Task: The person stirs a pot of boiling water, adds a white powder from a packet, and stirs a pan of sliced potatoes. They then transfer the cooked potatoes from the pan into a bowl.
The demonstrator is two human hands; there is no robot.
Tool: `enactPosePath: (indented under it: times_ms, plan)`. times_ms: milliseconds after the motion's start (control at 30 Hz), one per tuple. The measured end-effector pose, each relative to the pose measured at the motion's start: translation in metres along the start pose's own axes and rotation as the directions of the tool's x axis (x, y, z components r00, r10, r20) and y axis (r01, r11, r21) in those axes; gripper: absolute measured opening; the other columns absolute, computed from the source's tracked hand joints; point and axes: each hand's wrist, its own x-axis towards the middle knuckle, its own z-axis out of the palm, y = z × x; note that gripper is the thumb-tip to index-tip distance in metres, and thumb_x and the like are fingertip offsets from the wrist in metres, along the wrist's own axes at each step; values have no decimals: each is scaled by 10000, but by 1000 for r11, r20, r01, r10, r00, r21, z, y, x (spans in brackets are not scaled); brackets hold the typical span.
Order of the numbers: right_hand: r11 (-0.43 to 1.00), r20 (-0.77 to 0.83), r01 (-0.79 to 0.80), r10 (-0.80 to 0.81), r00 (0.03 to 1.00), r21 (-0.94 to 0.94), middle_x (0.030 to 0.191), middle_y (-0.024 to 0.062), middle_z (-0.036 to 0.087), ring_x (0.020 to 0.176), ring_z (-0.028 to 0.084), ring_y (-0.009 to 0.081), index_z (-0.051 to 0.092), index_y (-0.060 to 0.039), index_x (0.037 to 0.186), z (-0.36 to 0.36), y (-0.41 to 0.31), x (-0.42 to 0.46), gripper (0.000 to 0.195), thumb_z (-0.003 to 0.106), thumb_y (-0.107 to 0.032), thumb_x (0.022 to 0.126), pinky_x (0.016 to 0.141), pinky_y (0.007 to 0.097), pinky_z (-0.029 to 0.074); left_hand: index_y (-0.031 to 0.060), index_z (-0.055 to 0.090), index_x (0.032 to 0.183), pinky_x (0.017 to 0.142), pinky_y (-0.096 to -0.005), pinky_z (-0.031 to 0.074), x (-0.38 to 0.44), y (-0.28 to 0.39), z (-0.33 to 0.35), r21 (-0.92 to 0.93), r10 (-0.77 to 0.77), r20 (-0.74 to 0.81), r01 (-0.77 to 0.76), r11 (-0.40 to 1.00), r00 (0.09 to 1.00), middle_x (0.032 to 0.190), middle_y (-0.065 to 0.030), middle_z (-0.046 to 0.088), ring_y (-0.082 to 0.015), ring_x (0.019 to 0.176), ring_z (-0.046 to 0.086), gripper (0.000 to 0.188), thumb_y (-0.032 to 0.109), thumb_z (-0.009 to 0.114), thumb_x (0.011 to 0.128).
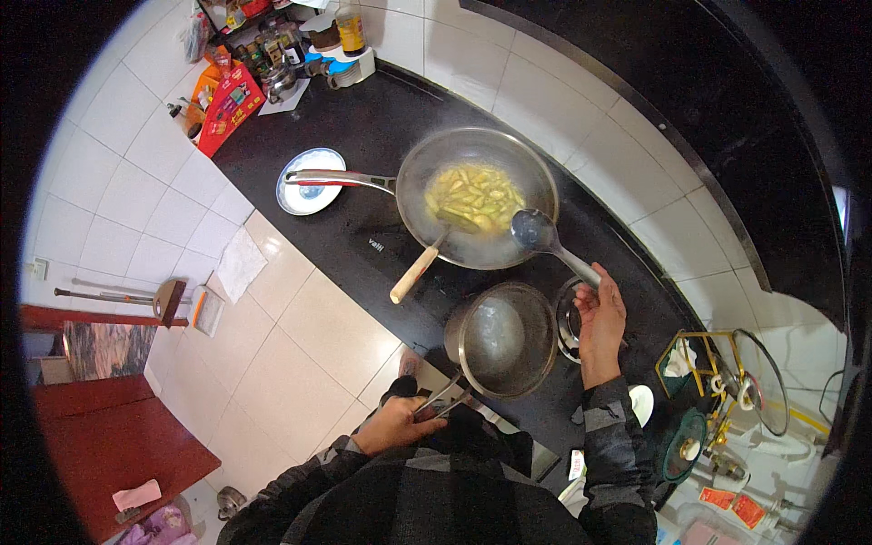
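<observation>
With my right hand point(602, 320) I grip the handle of a metal ladle point(535, 230), its bowl over the right rim of a wok point(477, 146). Pale yellow-green vegetable pieces point(477, 194) lie in the steaming wok. A spatula point(417, 272) with a wooden handle rests in it, blade among the pieces. My left hand point(398, 426) holds the wire-like metal handle of a deep pot point(507, 340), which is tilted in front of the wok. The pot's inside looks greyish and wet; how much liquid it holds cannot be told.
A blue-rimmed white plate point(289, 178) sits under the wok's handle. Behind the pot is a gas burner point(569, 320). Bottles and a red box point(231, 109) crowd the far-left counter corner. At right stands a gold rack point(681, 368) with lids. A range hood point(681, 75) hangs above.
</observation>
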Motion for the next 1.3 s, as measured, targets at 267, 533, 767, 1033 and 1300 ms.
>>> enactPosePath:
  times_ms: [267, 533, 767, 1033, 1300]
  plan:
    - [987, -34, 134, -138, 990, -92, 918, 61, 674, 779, 622, 103, 581, -29, 1365, 19, -14, 17, 375, 499, -264, 1084, 714, 247, 531, -6, 625, 851, 565, -377, 458, 8, -4, -2, 2, 35, -20, -35, 999, 999, 685, -138, 600, -229, 601, 580, 314, 255, 797, 881]
    - [928, 44, -9, -8, 999, 372, 927, 68, 642, 765, 571, 110, 512, 11, 1407, 8, -31, -1, 409, 482, -242, 1087, 686, 239, 499, -5, 594, 820, 581, -362, 454, 19, 1, -8, -10, 67, 65, -67, 998, 996, 668, -95, 548, -192, 609, 541, 276, 193, 764, 910]
    - [902, -136, 27, 35, 990, 431, 868, 29, 605, 726, 528, 89, 545, 21, 1358, -36, -43, -102, 393, 482, -260, 1090, 631, 222, 453, 33, 498, 730, 549, -344, 370, 31, 23, -9, -10, 6, 145, -5, 1000, 989, 629, -38, 403, -142, 578, 403, 372, 209, 763, 921]
    - [943, -226, 213, -273, 935, -256, 833, 8, 611, 656, 556, 53, 674, -33, 1231, -84, -60, -181, 263, 527, -173, 1064, 586, 212, 453, 35, 537, 738, 550, -283, 351, 61, 56, 13, -8, 67, 229, -67, 998, 971, 634, 29, 431, -71, 609, 379, 326, 166, 784, 904]
    - [420, 157, 538, -663, 732, -731, 875, 122, 579, 723, 645, 259, 686, -58, 1228, -129, -67, -176, 329, 656, 22, 911, 630, 333, 531, 42, 550, 731, 549, -261, 323, 62, 100, 64, 33, 77, 248, -88, 996, 966, 650, 60, 447, -43, 630, 383, 302, 129, 786, 897]
